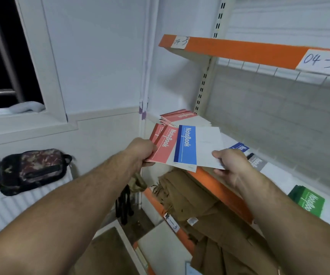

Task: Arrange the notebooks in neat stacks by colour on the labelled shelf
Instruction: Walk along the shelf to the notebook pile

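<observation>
Orange-edged white shelf (227, 195) ahead. Left hand (140, 150) grips fanned red paper notebooks (163, 149); right hand (231, 163) pinches thin blue-banded paper notebook (186, 145) by its edge. Probably light, floppy, slippery.

My left forearm (71, 195) and right forearm (291, 225) are bare from the wrist back to the lower edge of the view, with fine hair along both. My left hand (140, 150) and right hand (232, 165) are bare as well, fingers (218, 171) included.
</observation>
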A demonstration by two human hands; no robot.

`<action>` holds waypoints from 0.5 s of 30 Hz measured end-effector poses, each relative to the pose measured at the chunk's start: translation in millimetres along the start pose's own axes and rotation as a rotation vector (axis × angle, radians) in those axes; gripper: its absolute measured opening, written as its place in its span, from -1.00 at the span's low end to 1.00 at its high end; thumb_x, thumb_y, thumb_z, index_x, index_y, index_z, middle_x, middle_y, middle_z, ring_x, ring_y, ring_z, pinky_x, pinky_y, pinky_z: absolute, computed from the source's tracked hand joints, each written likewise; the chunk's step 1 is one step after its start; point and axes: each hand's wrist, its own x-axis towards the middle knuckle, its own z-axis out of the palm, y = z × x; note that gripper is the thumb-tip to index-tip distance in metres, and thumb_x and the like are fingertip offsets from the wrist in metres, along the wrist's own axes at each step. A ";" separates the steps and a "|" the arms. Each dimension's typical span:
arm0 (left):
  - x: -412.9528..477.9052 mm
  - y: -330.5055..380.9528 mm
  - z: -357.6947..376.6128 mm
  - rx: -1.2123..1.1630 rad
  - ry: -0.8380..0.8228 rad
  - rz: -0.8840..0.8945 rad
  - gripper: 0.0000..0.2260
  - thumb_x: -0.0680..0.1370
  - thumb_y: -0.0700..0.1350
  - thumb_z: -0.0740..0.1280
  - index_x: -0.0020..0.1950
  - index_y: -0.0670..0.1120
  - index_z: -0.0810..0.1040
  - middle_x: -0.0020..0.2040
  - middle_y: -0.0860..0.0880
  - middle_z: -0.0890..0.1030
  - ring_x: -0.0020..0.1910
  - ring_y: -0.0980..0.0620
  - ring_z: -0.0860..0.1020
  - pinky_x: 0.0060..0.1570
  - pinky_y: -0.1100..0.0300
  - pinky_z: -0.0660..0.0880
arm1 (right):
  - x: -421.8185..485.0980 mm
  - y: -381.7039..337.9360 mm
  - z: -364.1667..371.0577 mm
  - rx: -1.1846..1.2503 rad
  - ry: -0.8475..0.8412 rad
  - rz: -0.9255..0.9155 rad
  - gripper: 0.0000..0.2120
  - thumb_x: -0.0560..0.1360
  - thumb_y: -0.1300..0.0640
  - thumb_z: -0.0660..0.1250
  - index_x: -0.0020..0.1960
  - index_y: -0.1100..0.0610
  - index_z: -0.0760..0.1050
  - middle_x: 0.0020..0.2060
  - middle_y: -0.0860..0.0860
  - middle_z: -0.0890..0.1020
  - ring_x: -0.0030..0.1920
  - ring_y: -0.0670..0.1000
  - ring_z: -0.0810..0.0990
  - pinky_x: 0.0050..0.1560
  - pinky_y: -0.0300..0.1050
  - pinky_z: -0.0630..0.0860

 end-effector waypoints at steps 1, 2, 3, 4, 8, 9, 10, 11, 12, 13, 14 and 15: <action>13.5 5.7 1.8 0.005 -0.010 0.005 -0.92 0.62 -0.17 0.30 -0.04 -0.15 0.52 -0.19 -0.09 0.68 -0.24 0.00 0.67 -0.34 0.19 0.56 | 10.6 -4.1 4.3 0.004 -0.002 -0.008 -0.99 0.57 0.28 0.31 -0.03 0.20 0.51 -0.23 0.08 0.64 -0.34 -0.01 0.58 -0.51 -0.20 0.46; 26.1 11.6 3.8 0.012 -0.018 0.012 -0.92 0.62 -0.17 0.30 -0.03 -0.16 0.51 -0.19 -0.09 0.68 -0.26 0.01 0.67 -0.36 0.19 0.54 | 21.8 -7.7 8.4 0.003 0.000 -0.016 -0.97 0.57 0.28 0.31 -0.06 0.20 0.50 -0.25 0.08 0.63 -0.35 -0.01 0.58 -0.48 -0.19 0.46; 38.4 17.6 6.0 0.023 -0.025 0.021 -0.92 0.63 -0.17 0.29 -0.04 -0.15 0.51 -0.20 -0.08 0.67 -0.27 0.02 0.66 -0.38 0.20 0.52 | 33.1 -11.0 12.4 0.002 0.006 -0.017 -0.94 0.57 0.27 0.31 -0.09 0.19 0.49 -0.25 0.07 0.62 -0.35 -0.01 0.57 -0.45 -0.19 0.47; 50.7 24.3 8.5 0.037 -0.030 0.029 -0.91 0.63 -0.16 0.29 -0.04 -0.15 0.51 -0.20 -0.07 0.67 -0.28 0.03 0.65 -0.40 0.20 0.51 | 45.6 -13.5 15.6 0.006 0.017 -0.008 -0.92 0.57 0.27 0.31 -0.10 0.18 0.49 -0.25 0.06 0.61 -0.35 -0.02 0.57 -0.45 -0.20 0.47; 95.3 52.7 18.5 0.107 -0.068 0.059 -0.90 0.65 -0.12 0.29 0.03 -0.15 0.51 -0.11 -0.09 0.68 -0.23 0.03 0.67 -0.42 0.24 0.52 | 88.6 -26.7 25.1 0.038 0.033 0.005 -0.98 0.55 0.27 0.32 -0.05 0.18 0.51 -0.19 0.08 0.64 -0.29 0.04 0.60 -0.56 -0.23 0.42; 107.7 59.2 20.9 0.109 -0.074 0.063 -0.91 0.65 -0.14 0.29 0.05 -0.15 0.50 -0.09 -0.10 0.68 -0.22 0.02 0.66 -0.43 0.24 0.52 | 98.4 -31.0 26.8 0.036 0.038 -0.003 -0.98 0.56 0.26 0.32 -0.04 0.18 0.51 -0.19 0.07 0.63 -0.28 0.02 0.59 -0.54 -0.23 0.43; 119.7 65.1 23.5 0.109 -0.080 0.061 -0.93 0.65 -0.16 0.28 0.04 -0.15 0.50 -0.10 -0.10 0.67 -0.23 0.02 0.66 -0.46 0.25 0.52 | 108.0 -35.0 27.8 0.032 0.053 -0.008 -0.98 0.56 0.25 0.32 -0.03 0.17 0.51 -0.20 0.05 0.62 -0.28 0.01 0.57 -0.54 -0.22 0.44; 129.9 70.0 25.8 0.114 -0.089 0.057 -0.95 0.65 -0.17 0.28 0.01 -0.14 0.49 -0.12 -0.10 0.66 -0.25 0.02 0.65 -0.48 0.26 0.52 | 116.1 -38.4 29.3 0.028 0.071 -0.012 -0.98 0.56 0.25 0.32 -0.04 0.16 0.51 -0.21 0.04 0.61 -0.28 0.00 0.56 -0.55 -0.23 0.44; 140.6 74.1 28.1 0.126 -0.104 0.054 -0.94 0.64 -0.17 0.28 -0.01 -0.13 0.48 -0.13 -0.09 0.66 -0.26 0.02 0.65 -0.47 0.26 0.54 | 124.2 -41.2 30.9 0.028 0.086 -0.016 -0.98 0.56 0.25 0.32 -0.03 0.16 0.51 -0.22 0.04 0.60 -0.29 0.00 0.55 -0.56 -0.24 0.44; 152.3 77.6 30.6 0.146 -0.123 0.057 -0.93 0.64 -0.16 0.28 -0.03 -0.13 0.48 -0.13 -0.09 0.66 -0.24 0.01 0.65 -0.41 0.24 0.57 | 131.6 -43.9 33.0 0.032 0.096 -0.018 -0.98 0.56 0.25 0.32 -0.03 0.17 0.51 -0.23 0.04 0.59 -0.29 0.00 0.54 -0.57 -0.25 0.44; 164.2 81.6 33.0 0.173 -0.143 0.065 -0.92 0.64 -0.15 0.29 -0.03 -0.13 0.48 -0.12 -0.09 0.66 -0.21 -0.01 0.66 -0.32 0.20 0.61 | 138.7 -46.3 35.0 0.037 0.109 -0.020 -0.98 0.56 0.25 0.31 -0.02 0.17 0.51 -0.23 0.05 0.59 -0.29 0.00 0.54 -0.58 -0.25 0.43; 177.3 85.5 35.6 0.202 -0.157 0.075 -0.91 0.64 -0.14 0.31 -0.04 -0.13 0.48 -0.11 -0.10 0.66 -0.17 -0.03 0.67 -0.21 0.16 0.63 | 145.6 -48.3 37.3 0.043 0.125 -0.018 -0.98 0.56 0.26 0.31 -0.02 0.18 0.51 -0.22 0.06 0.58 -0.29 0.00 0.54 -0.59 -0.25 0.42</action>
